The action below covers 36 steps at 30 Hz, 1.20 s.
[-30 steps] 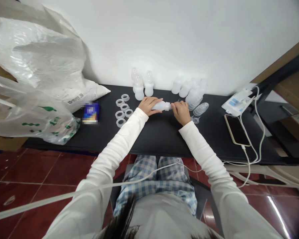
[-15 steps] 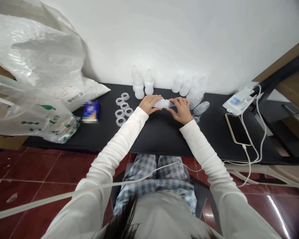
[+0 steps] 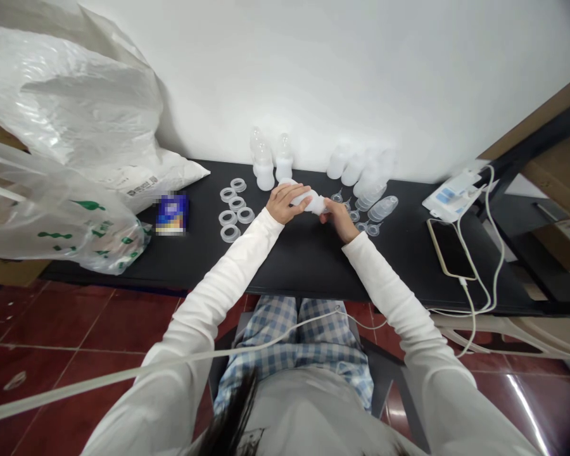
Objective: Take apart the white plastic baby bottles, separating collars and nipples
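A white, soft-looking baby bottle (image 3: 316,203) lies tilted in front of me, its neck pointing right and slightly down. My left hand (image 3: 287,201) is closed around its body. At the neck end, my right hand (image 3: 338,219) is closed, with thumb and fingers pressed against the mouth; the clear piece there is mostly hidden by them. Just beyond the right hand lie several small clear pointed teats (image 3: 354,216). Clear domed caps (image 3: 384,208) sit farther right. Several clear-white collar rings (image 3: 230,240) are spread left of my left hand.
Capped bottles (image 3: 265,177) stand by the wall, and several white bottle bodies (image 3: 335,166) stand right of them. On the left are plastic bags (image 3: 109,234) and a blue pack (image 3: 171,212). A phone (image 3: 451,248) with cables and a power strip (image 3: 453,196) lie right.
The bottle has tilted, its neck swinging downward. My right hand has shifted left and down onto the bottle's mouth, uncovering the small clear teats on the table.
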Motion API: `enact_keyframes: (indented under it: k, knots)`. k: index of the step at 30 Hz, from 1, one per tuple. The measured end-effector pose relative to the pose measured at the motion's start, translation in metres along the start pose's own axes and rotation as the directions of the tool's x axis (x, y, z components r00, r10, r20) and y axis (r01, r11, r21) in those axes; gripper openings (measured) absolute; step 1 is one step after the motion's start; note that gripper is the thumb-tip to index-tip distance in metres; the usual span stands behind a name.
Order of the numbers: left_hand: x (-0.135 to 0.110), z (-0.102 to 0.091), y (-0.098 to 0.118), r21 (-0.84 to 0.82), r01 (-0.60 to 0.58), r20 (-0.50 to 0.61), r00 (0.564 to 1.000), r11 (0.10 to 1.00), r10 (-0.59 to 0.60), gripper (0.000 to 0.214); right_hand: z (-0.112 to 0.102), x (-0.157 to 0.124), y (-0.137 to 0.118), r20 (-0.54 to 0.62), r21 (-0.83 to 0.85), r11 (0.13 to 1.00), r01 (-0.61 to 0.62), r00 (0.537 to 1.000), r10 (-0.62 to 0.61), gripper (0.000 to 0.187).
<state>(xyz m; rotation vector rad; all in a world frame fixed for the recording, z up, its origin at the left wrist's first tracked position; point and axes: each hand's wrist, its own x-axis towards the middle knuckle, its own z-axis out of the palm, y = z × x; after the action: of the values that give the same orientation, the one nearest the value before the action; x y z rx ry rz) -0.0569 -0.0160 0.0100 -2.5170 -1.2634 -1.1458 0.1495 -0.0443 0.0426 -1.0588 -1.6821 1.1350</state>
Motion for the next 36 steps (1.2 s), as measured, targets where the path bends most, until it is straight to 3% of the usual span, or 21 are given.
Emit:
enact_keyframes:
  k: [3,8,12,15,20,24,26,28,30,31,34,36]
  knots:
    - [0.002,-0.004,0.0,-0.002,-0.004,0.008,1.0,1.0,0.004,0.036,0.004,0.001,0.002,0.084,0.183,0.973,-0.142,0.988,0.129,0.071]
    - [0.004,-0.009,-0.002,0.023,-0.005,0.066,0.998,1.0,0.003,0.038,0.003,0.003,0.003,0.078,0.185,0.957,-0.226,0.974,0.215,0.074]
    - [0.003,-0.011,-0.004,0.028,-0.007,0.087,0.996,1.0,0.005,0.043,0.0,0.003,0.001,-0.11,0.158,0.986,-0.049,0.992,0.067,0.064]
    - [0.002,-0.01,-0.004,0.028,-0.007,0.091,0.996,1.0,0.005,0.045,-0.001,0.0,0.0,-0.165,0.067,0.995,0.073,0.984,-0.061,0.059]
    - [0.002,-0.008,-0.002,0.035,-0.014,0.096,0.995,0.999,0.011,0.042,0.003,0.001,0.008,-0.252,-0.015,0.995,0.104,0.962,-0.104,0.05]
    - [0.002,-0.007,0.0,0.052,0.011,0.051,0.999,0.999,-0.013,0.038,0.005,0.002,0.011,-0.248,0.006,0.996,0.092,0.965,-0.088,0.051]
    - [0.001,-0.006,0.001,0.057,0.024,0.032,0.999,0.998,-0.025,0.038,-0.003,0.0,0.004,-0.209,-0.126,0.983,0.132,0.965,-0.157,0.048]
    - [0.001,-0.004,0.002,0.06,0.037,0.012,0.999,0.998,-0.038,0.044,-0.017,-0.004,-0.006,-0.138,-0.355,0.911,0.213,0.951,-0.276,0.045]
    - [0.001,-0.002,0.003,0.065,0.063,-0.008,0.998,0.996,-0.062,0.055,-0.035,-0.007,-0.015,-0.105,-0.589,0.764,0.262,0.913,-0.394,0.044]
    - [0.001,-0.001,0.003,0.068,0.081,-0.015,0.997,0.994,-0.08,0.059,-0.044,-0.008,-0.018,-0.165,-0.677,0.703,0.217,0.886,-0.433,0.044]
    - [0.001,0.001,0.003,0.077,0.137,-0.009,0.991,0.988,-0.137,0.063,-0.067,-0.006,-0.015,-0.452,-0.783,0.618,-0.068,0.746,-0.49,0.046]
    - [0.001,0.002,0.003,0.08,0.168,0.0,0.986,0.983,-0.168,0.063,-0.077,-0.002,-0.005,-0.557,-0.778,0.589,-0.217,0.673,-0.488,0.044]
